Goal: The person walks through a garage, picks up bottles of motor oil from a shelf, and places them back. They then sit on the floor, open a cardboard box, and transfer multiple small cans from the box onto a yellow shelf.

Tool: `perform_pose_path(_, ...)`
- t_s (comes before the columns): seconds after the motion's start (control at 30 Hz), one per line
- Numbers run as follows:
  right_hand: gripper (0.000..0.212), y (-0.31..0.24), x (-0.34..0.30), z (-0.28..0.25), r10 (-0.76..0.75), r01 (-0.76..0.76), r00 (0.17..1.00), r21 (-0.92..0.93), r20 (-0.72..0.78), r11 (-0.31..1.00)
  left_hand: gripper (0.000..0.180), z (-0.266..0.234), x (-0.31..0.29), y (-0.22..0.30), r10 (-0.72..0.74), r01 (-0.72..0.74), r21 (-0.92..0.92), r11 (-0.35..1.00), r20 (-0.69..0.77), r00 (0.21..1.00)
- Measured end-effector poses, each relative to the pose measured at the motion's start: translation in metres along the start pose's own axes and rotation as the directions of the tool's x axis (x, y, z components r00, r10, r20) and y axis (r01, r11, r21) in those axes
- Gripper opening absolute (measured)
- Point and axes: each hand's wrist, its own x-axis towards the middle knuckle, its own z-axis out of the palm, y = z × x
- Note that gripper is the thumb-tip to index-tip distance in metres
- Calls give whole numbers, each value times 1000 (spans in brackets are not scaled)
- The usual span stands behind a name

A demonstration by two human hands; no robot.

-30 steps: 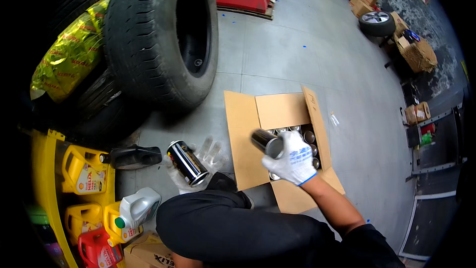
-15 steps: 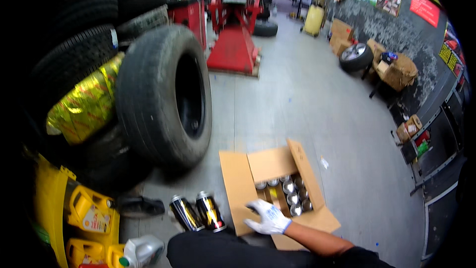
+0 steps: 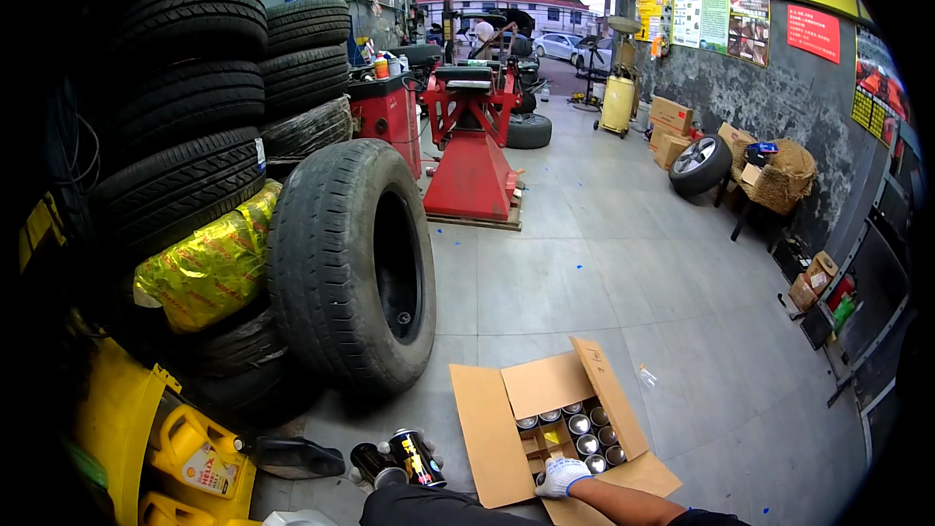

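An open cardboard box (image 3: 479, 433) stands on the floor before my knees, with silver-topped cans (image 3: 579, 425) in rows along its far and right parts. Cardboard dividers (image 3: 536, 443) show in its middle and left. My right hand (image 3: 563, 477), in a white glove, reaches into the box's near side, fingers curled downward; their tips and whatever they hold are hidden. Left of the box, a black can with a bright label (image 3: 417, 458) and a second dark can (image 3: 375, 466) tilt by my leg. Gloved fingertips of my left hand (image 3: 385, 447) show around these two cans, gripping them.
A large worn tyre (image 3: 336, 263) stands upright at left, before stacked tyres (image 3: 195, 15). Yellow jugs (image 3: 198, 450) sit on a yellow rack at lower left, near a dark shoe-like object (image 3: 297, 458). A red lift (image 3: 469, 180) is ahead; a wheel (image 3: 700, 166) leans right.
My right hand has moved from over the box's left flap into its near side. Gloved left fingertips now show around the two cans, which have tilted. The view has risen.
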Motion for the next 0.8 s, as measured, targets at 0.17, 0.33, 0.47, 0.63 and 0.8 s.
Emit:
perform_pose_path(0.17, 57, -1, 27, 21, -46, 34, 995, -143, -84, 989, 94, -5, -8, 11, 21, -21, 10, 1000, -14, 1000)
perform_pose_path(0.33, 34, -5, 29, 1, -177, 168, 984, -252, -12, 953, 94, -13, -13, 11, 16, -16, 13, 1000, -25, 1000)
perform_pose_path(0.47, 47, -14, -15, -60, -90, 63, 987, -192, -132, 979, 94, -19, -17, 15, 31, -31, 11, 999, -29, 999)
perform_pose_path(0.63, 52, 22, -66, -116, -43, 113, 993, 733, -114, 670, 95, -50, -33, 47, 130, -131, -44, 990, -25, 991)
perform_pose_path(0.8, 63, 8, -58, -54, -366, 129, 908, 967, -203, -218, 94, -21, -55, 46, 152, -150, -91, 985, 14, 988)
